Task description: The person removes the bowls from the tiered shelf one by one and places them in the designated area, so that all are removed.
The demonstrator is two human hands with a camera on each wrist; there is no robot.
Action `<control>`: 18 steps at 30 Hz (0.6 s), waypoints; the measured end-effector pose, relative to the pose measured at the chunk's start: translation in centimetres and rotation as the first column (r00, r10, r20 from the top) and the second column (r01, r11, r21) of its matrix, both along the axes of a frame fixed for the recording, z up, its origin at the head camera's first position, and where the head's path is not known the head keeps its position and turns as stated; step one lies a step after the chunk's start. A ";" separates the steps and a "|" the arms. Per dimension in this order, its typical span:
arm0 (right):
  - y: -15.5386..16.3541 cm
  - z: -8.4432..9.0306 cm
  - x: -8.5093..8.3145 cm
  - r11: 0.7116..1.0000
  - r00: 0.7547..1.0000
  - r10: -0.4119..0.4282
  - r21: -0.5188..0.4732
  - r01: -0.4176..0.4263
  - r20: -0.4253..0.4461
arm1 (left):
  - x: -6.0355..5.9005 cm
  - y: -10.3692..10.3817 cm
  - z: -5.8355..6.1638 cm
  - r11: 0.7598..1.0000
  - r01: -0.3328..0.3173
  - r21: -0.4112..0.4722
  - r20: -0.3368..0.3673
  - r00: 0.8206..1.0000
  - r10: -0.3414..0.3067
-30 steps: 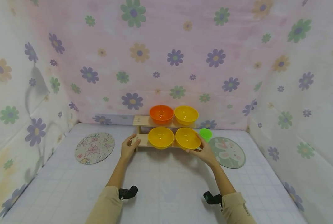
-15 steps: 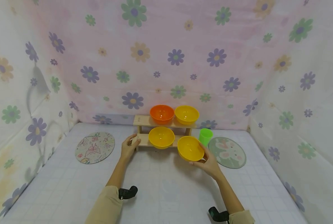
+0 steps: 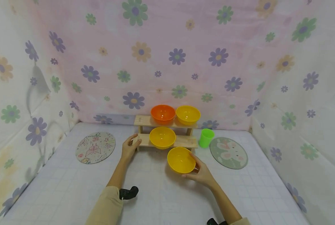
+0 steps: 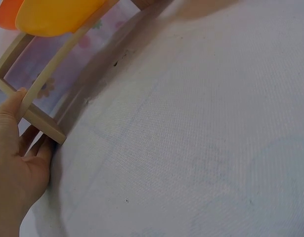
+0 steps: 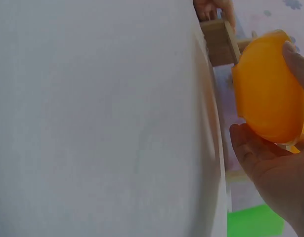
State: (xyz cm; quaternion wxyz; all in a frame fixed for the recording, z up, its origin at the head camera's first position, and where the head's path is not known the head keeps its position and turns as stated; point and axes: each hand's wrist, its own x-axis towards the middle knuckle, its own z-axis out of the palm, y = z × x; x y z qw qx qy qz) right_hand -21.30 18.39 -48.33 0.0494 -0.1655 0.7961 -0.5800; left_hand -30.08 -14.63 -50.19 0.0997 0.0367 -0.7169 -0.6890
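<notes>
My right hand (image 3: 200, 172) grips a yellow bowl (image 3: 181, 160) by its near right side and holds it tilted above the table, in front of the two-tier wooden rack (image 3: 184, 142). In the right wrist view the same bowl (image 5: 268, 92) sits between thumb and fingers (image 5: 260, 158). My left hand (image 3: 129, 147) holds the left end of the rack's lower shelf, thumb on top (image 4: 13, 106). One yellow bowl (image 3: 162, 137) stays on the lower shelf. An orange bowl (image 3: 163, 113) and another yellow bowl (image 3: 188, 114) sit on the upper shelf.
A green cup (image 3: 206, 137) stands just right of the rack. A round mat with drawings (image 3: 95, 147) lies at the left and a round green mat (image 3: 228, 153) at the right. Flowered cloth walls enclose the table on three sides.
My right hand has lifted the right yellow bowl off the lower shelf and carried it toward me and to the left. My left hand stays on the rack.
</notes>
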 end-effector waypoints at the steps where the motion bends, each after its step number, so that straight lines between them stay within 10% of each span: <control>1: -0.3 0.0 0.0 1.000 1.000 0.016 0.003 -0.016 0.000 | 0.0 0.0 0.0 1.000 -0.001 0.001 -0.001 1.000 0.001; 13: -5.0 -0.6 -0.9 0.973 0.973 0.228 0.034 -0.228 -0.024 | -0.1 0.0 -0.1 1.000 0.003 -0.028 0.003 1.000 -0.002; 18: -6.8 0.2 -0.5 0.952 0.952 0.305 -0.005 -0.305 -0.024 | 1.4 0.2 2.1 1.000 0.021 0.015 0.019 1.000 -0.021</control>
